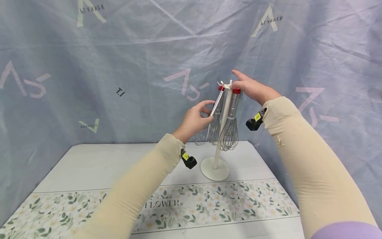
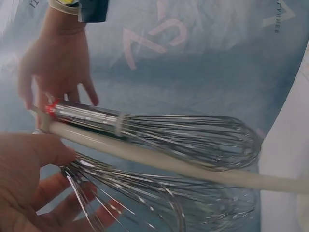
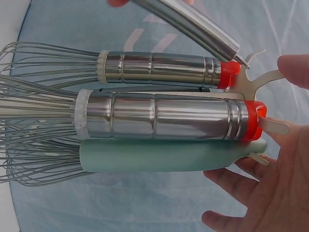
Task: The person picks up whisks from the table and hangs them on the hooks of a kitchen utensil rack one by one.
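My left hand (image 1: 195, 119) pinches a whisk with a slim plain steel handle (image 3: 193, 29), tilted beside the white whisk stand (image 1: 225, 111). In the right wrist view, the handle's end loop is at one of the stand's hooks (image 3: 247, 89); whether it is seated there cannot be told. Two whisks with steel handles and red ends, a nearer one (image 3: 169, 116) and a farther one (image 3: 164, 67), hang from the stand. A green-handled whisk (image 3: 159, 155) hangs beside them. My right hand (image 1: 252, 88) is at the stand's top, fingers spread, thumb touching a hook tip.
The stand's round base (image 1: 209, 172) rests on a white table covering (image 1: 119, 166) with a floral band (image 1: 209, 207). Behind hangs a blue-grey printed curtain (image 1: 134, 66), close to the table's back and sides.
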`<action>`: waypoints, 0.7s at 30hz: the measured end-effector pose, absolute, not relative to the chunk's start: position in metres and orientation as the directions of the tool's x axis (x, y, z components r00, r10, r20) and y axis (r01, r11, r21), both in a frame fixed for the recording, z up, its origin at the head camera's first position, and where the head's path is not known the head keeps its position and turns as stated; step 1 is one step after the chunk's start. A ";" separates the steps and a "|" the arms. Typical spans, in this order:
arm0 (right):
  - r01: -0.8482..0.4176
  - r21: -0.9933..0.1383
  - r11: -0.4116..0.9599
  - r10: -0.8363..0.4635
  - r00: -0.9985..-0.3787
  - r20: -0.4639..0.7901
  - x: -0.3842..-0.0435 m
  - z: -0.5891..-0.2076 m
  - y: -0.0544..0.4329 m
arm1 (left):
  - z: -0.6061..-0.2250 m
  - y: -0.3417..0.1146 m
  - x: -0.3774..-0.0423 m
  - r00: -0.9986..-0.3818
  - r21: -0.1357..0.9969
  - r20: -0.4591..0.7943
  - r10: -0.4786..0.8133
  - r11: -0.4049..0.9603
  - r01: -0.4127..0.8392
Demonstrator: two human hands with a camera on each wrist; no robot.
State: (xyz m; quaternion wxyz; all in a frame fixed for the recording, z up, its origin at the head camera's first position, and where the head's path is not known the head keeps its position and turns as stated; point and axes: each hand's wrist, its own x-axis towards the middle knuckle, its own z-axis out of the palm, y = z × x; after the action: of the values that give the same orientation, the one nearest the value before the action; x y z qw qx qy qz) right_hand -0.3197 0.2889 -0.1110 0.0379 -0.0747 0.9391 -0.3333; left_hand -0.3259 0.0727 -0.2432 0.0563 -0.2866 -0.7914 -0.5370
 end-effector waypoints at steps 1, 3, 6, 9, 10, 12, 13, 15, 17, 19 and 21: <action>-0.118 -0.635 0.764 -0.168 -0.986 -0.019 -0.319 -0.111 0.289 | -0.247 0.075 -0.327 -0.828 0.821 0.402 0.391 0.245 0.515; -0.127 -0.638 0.760 -0.175 -0.984 -0.012 -0.320 -0.110 0.289 | -0.254 0.080 -0.329 -0.831 0.828 0.407 0.379 0.230 0.511; -0.158 -0.636 0.756 -0.199 -0.980 0.007 -0.320 -0.110 0.287 | -0.267 0.087 -0.331 -0.844 0.840 0.407 0.350 0.220 0.496; -0.178 -0.635 0.751 -0.218 -0.976 0.016 -0.321 -0.110 0.284 | -0.280 0.092 -0.331 -0.854 0.843 0.417 0.312 0.219 0.491; -0.183 -0.636 0.750 -0.222 -0.975 0.019 -0.321 -0.110 0.283 | -0.285 0.093 -0.331 -0.855 0.843 0.423 0.300 0.217 0.493; -0.185 -0.638 0.748 -0.223 -0.975 0.021 -0.322 -0.111 0.282 | -0.295 0.095 -0.331 -0.858 0.840 0.435 0.273 0.220 0.496; -0.187 -0.639 0.746 -0.224 -0.974 0.024 -0.322 -0.111 0.281 | -0.299 0.096 -0.331 -0.858 0.838 0.443 0.261 0.219 0.499; -0.191 -0.639 0.745 -0.225 -0.974 0.028 -0.323 -0.112 0.280 | -0.309 0.097 -0.332 -0.861 0.840 0.451 0.236 0.214 0.498; -0.198 -0.638 0.744 -0.229 -0.973 0.035 -0.324 -0.113 0.280 | -0.318 0.097 -0.332 -0.864 0.842 0.454 0.219 0.213 0.497; -0.202 -0.639 0.742 -0.232 -0.972 0.038 -0.325 -0.113 0.280 | -0.327 0.097 -0.332 -0.868 0.848 0.446 0.217 0.208 0.488; -0.202 -0.639 0.742 -0.232 -0.972 0.037 -0.326 -0.113 0.280 | -0.335 0.096 -0.331 -0.878 0.860 0.420 0.230 0.207 0.466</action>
State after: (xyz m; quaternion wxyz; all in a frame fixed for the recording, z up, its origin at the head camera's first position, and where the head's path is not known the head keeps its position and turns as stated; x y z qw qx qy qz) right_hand -0.3256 0.2800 -0.1129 0.0226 -0.1163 0.9331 -0.3395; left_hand -0.3314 0.0960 -0.3348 0.1002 -0.2258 -0.7705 -0.5877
